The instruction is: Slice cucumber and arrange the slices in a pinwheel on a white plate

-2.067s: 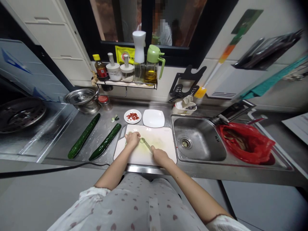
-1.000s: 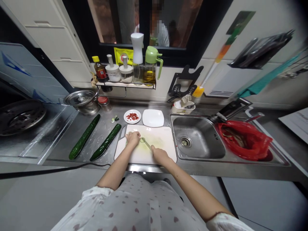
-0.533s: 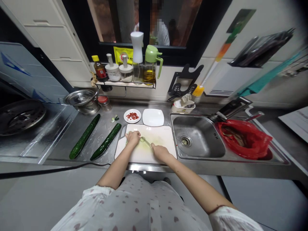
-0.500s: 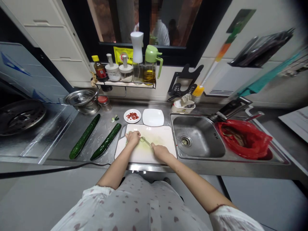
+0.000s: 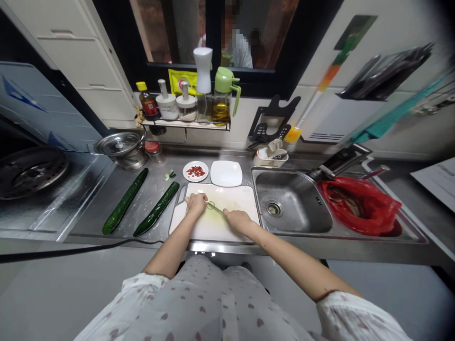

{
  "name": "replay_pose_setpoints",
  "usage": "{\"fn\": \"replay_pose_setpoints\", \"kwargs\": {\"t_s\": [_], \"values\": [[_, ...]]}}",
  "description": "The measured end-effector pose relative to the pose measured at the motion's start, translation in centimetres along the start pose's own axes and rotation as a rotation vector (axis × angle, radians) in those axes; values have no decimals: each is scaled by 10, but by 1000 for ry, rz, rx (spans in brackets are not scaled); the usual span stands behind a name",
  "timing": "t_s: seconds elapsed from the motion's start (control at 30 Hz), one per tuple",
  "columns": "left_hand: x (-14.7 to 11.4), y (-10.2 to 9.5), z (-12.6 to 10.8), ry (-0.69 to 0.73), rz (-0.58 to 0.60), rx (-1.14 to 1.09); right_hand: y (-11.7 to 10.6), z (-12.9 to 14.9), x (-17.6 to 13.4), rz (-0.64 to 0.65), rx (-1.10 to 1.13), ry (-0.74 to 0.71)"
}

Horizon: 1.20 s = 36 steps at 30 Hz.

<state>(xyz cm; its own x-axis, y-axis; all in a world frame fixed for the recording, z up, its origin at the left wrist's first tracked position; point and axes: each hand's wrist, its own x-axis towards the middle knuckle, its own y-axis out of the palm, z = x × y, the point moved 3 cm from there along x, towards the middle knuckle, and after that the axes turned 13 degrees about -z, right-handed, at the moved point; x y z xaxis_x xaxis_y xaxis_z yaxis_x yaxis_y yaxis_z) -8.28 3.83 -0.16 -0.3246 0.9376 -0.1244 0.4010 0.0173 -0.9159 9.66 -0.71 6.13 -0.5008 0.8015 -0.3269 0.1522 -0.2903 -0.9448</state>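
Note:
My right hand (image 5: 237, 221) is closed round the handle of a knife, and its narrow blade (image 5: 217, 209) points up and left over the white cutting board (image 5: 245, 201). Near the blade's tip is a thin, pale green round slice (image 5: 211, 205), perhaps cucumber. Just left of the slice, my left hand (image 5: 196, 204) is bent over the board with its fingers drawn together. Bits of green show at that hand's far edge; what lies under its fingers is hidden. Two whole cucumbers, one long (image 5: 125, 202) and one shorter (image 5: 157, 210), lie left of the board.
Behind the board stand a plate of chopped red pieces (image 5: 195, 178) and a white plate (image 5: 226, 180). Green scraps (image 5: 169, 175) lie beyond the shorter cucumber. The sink (image 5: 296, 222) is at the right, with a red bag (image 5: 377, 208) beside it. A steel pot (image 5: 122, 156) stands back left.
My right hand and forearm have shifted very slightly, with the knife still in hand. My left hand stays almost where it was, and the round slice has barely moved.

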Motion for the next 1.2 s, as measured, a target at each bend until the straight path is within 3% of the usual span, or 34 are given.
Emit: {"fn": "replay_pose_setpoints", "kwargs": {"t_s": [0.57, 0.93, 1.2], "values": [[0, 2, 1, 36, -5, 21, 26, -15, -23, 10, 61, 40], [-11, 1, -4, 47, -41, 37, 29, -26, -41, -15, 156, 75], [-30, 2, -9, 122, -86, 49, 30, -25, -32, -149, 300, 386]]}}
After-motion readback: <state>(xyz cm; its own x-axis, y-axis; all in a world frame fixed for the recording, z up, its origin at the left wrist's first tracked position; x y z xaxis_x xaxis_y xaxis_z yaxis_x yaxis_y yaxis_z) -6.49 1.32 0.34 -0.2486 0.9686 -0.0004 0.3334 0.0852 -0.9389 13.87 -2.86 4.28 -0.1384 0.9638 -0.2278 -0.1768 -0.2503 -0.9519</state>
